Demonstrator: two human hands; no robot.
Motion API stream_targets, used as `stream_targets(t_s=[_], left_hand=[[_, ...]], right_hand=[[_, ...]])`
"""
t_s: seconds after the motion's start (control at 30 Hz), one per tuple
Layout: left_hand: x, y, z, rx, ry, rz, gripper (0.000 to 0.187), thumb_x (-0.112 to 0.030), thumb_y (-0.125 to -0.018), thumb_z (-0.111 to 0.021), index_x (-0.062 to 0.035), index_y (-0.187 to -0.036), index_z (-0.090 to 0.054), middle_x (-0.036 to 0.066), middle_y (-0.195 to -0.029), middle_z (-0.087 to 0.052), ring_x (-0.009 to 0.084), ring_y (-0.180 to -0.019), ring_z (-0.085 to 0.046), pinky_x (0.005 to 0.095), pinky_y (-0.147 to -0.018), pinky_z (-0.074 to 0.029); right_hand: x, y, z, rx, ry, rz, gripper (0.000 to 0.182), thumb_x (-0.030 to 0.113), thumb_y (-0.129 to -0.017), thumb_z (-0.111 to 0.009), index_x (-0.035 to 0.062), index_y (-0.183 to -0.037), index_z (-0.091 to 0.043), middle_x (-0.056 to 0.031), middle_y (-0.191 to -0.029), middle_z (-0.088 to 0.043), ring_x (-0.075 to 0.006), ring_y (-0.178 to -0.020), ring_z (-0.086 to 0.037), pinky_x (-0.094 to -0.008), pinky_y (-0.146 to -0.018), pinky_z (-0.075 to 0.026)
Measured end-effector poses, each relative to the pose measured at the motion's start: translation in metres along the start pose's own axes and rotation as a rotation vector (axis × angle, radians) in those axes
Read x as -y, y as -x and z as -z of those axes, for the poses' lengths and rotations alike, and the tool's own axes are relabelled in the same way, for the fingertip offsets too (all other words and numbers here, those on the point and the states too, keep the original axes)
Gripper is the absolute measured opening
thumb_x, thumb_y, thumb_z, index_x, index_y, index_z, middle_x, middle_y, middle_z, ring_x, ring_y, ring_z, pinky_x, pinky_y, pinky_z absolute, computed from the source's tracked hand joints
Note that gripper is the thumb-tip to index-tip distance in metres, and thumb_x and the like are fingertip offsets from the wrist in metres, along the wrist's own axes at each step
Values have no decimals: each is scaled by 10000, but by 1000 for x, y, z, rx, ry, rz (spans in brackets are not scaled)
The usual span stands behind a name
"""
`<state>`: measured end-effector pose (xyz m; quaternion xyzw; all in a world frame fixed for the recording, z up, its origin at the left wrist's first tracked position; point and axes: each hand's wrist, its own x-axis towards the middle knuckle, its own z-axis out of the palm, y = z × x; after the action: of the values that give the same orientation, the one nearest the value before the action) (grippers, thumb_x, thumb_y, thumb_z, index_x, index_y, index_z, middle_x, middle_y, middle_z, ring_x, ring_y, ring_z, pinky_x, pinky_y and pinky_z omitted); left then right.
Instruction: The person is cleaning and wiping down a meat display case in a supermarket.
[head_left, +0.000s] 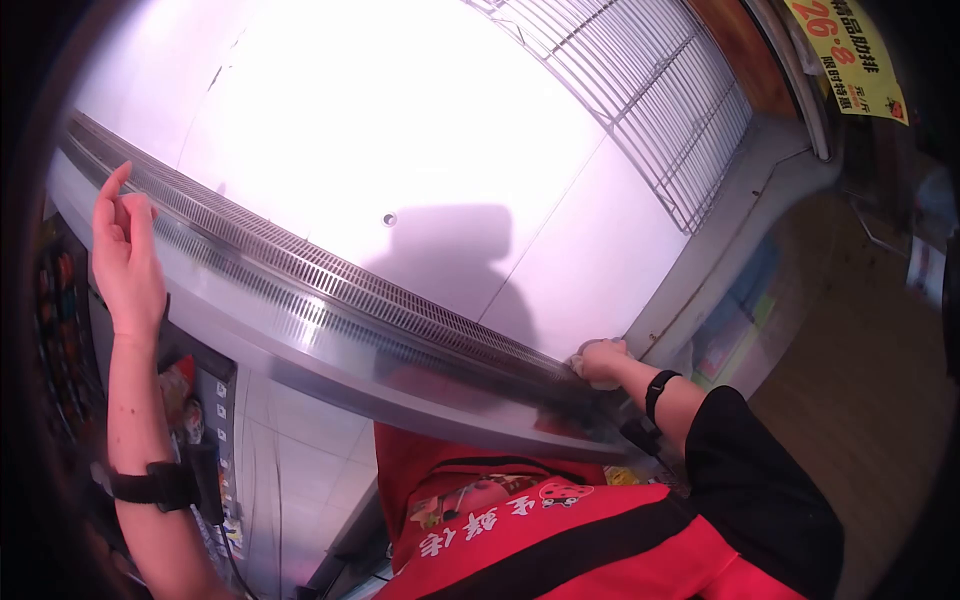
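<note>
My left hand (128, 255) is raised at the left, over the front edge of a display case, by the end of its slotted metal grille (300, 248). It holds nothing; the index finger points out and the others are loosely bent. At the case's near right corner, my right hand (603, 360) is closed on what looks like a pale crumpled cloth (578, 364), mostly hidden by the fingers. That hand presses low where the white case floor (560, 260) meets the grille and the side wall.
A wire rack (640, 90) lies at the far right of the case floor, near a small round hole (390, 219). A clear curved side panel (760, 290) bounds the right. A yellow price sign (850, 55) hangs at upper right. Packaged goods (180, 395) stand at lower left.
</note>
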<state>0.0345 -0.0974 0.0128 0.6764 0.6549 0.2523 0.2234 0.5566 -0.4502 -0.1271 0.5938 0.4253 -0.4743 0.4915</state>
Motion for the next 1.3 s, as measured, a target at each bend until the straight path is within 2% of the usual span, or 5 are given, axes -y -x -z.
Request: stream_targets(t_s=[0.4,0.6,0.8,1.07,1.3], left_hand=[[-14,2,-2,-12,-37,63,360,-137,-1043,-481,-19,-1383,-481,-20,-881,-511,59,-837,-480,201,-822,-410],[-17,3,0,8,-20,101,351,-123,-1038,-482,-28,-1376,-489,-28,-862,-500,45,-773,-448,187,-749,-397],[-16,4,1,-1,-19,105,347,-121,-1038,-483,-31,-1372,-490,-32,-848,-498,45,-773,-455,188,-750,-400],[-10,5,-2,-17,30,73,344,-124,-1038,-486,-23,-1367,-496,-30,-841,-504,51,-781,-468,188,-772,-405],[-10,4,0,-27,1,66,356,-125,-1039,-486,-23,-1380,-485,-33,-837,-503,47,-776,-462,184,-770,-398]], right_hand=[[-58,-37,-34,328,-1584,167,433,9,-816,-646,-36,-1244,-603,-140,-1157,-683,-304,-1014,-690,-426,-876,-568],[-87,-37,-9,492,-2032,671,506,65,-869,-621,-24,-1355,-509,-164,-1290,-615,-323,-1145,-636,-480,-981,-524],[-133,-12,69,-55,-2194,720,517,90,-902,-603,-29,-1385,-466,-171,-1317,-597,-333,-1170,-623,-473,-1005,-511],[-78,-84,125,-985,-1317,-140,411,213,-880,-654,99,-1272,-601,-136,-1252,-625,-350,-1062,-626,-484,-937,-495],[52,-10,45,-1082,-406,446,500,209,-681,-715,240,-1177,-660,21,-1252,-608,-282,-1158,-507,-523,-965,-374]])
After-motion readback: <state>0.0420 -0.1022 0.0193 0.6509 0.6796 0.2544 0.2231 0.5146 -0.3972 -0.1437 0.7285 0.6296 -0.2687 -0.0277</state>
